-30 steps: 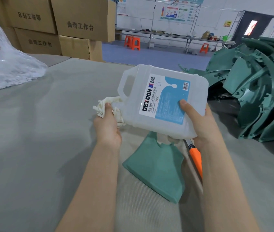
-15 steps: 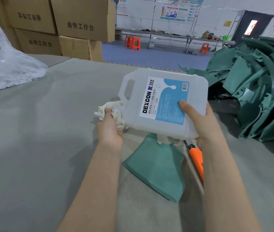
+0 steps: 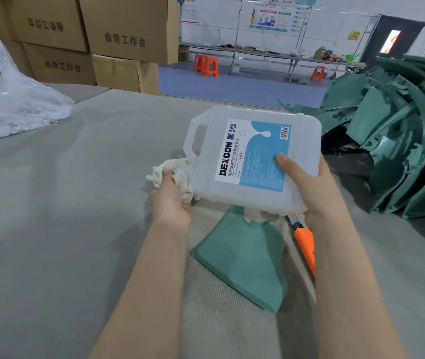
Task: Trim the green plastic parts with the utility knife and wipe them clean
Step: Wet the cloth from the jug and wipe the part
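A flat green plastic part (image 3: 242, 260) lies on the grey table (image 3: 50, 229) in front of me. My right hand (image 3: 312, 187) grips a translucent jug of alcohol disinfectant (image 3: 252, 156), tipped on its side above the part, thumb on the blue label. My left hand (image 3: 171, 200) holds a crumpled white cloth (image 3: 172, 174) against the jug's low left corner, where its mouth is hidden. The orange utility knife (image 3: 304, 242) lies on the table to the right of the part, partly behind my right forearm.
A big heap of green plastic parts (image 3: 398, 141) fills the table's right side. A clear plastic bag (image 3: 11, 104) sits at the far left. Cardboard boxes (image 3: 97, 40) are stacked behind the table. Workbenches and orange stools stand across the blue floor.
The jug and both hands have sunk slightly toward the table. The cloth stays pressed at the jug's corner.
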Demonstrator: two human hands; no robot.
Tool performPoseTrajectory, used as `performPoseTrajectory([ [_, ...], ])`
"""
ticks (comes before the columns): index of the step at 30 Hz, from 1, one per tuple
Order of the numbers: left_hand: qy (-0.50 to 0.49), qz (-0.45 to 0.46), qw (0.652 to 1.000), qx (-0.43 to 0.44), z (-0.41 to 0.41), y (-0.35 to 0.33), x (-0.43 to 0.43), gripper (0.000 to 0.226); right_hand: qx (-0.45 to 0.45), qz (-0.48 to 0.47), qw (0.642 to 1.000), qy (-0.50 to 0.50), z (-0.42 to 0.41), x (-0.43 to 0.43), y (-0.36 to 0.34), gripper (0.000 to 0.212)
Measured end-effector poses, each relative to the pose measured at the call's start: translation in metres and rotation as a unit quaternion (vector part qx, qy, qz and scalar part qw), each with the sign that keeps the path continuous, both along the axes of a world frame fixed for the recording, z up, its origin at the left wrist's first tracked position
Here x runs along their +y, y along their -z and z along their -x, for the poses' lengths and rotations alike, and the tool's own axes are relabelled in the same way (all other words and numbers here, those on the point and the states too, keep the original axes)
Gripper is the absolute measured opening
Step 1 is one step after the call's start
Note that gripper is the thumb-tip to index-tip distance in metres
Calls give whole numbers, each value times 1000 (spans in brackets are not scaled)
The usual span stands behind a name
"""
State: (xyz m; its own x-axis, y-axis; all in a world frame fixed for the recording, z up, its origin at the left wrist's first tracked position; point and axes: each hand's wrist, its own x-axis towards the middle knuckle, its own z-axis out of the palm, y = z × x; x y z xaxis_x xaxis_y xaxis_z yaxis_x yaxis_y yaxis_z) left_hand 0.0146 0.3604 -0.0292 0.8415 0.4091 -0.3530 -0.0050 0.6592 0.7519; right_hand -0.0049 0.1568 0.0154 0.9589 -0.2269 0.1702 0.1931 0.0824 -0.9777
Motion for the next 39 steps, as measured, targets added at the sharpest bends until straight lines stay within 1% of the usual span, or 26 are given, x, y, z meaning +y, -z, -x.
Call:
performPoseTrajectory([
  [5, 17, 22, 1000, -14, -2, 2, 1, 19, 11, 5, 1000, 0, -1, -3, 2, 51],
  [9, 43, 84, 994, -51, 1, -1, -1, 20, 24, -1, 1000, 1, -2, -8, 5, 44],
  [12, 73, 105, 989, -68, 0, 0, 2, 25, 25, 1, 1000, 1, -2, -9, 6, 39],
  [14, 96, 114, 985, -88, -2, 0, 3, 22, 25, 2, 1000, -1, -2, -9, 6, 39],
  [16, 88, 128, 984, -85, -2, 1, 3, 22, 24, 1, 1000, -3, -2, -9, 6, 39],
  [20, 66, 133, 985, -87, 4, -2, 1, 30, 28, -9, 1000, -5, 0, -8, 5, 41],
  [23, 40, 156, 983, -87, 7, -11, -2, 24, 39, -30, 999, -6, 2, -9, 4, 43],
  [27, 44, 127, 985, -104, 5, -26, -2, 27, 51, -95, 994, -31, 8, -11, -2, 50],
  [29, 47, 117, 985, -118, 5, -35, -3, 27, 50, -116, 991, -41, 10, -13, -4, 44],
  [32, 32, 74, 991, -104, 7, -47, -7, 22, 55, -136, 988, -41, 11, -17, -4, 31],
  [35, 26, 103, 989, -99, 6, -49, -11, 22, 53, -130, 989, -34, 11, -21, -4, 30],
  [39, 26, 104, 991, -78, 4, -40, -17, 22, 43, -109, 993, -28, 9, -26, -2, 35],
])
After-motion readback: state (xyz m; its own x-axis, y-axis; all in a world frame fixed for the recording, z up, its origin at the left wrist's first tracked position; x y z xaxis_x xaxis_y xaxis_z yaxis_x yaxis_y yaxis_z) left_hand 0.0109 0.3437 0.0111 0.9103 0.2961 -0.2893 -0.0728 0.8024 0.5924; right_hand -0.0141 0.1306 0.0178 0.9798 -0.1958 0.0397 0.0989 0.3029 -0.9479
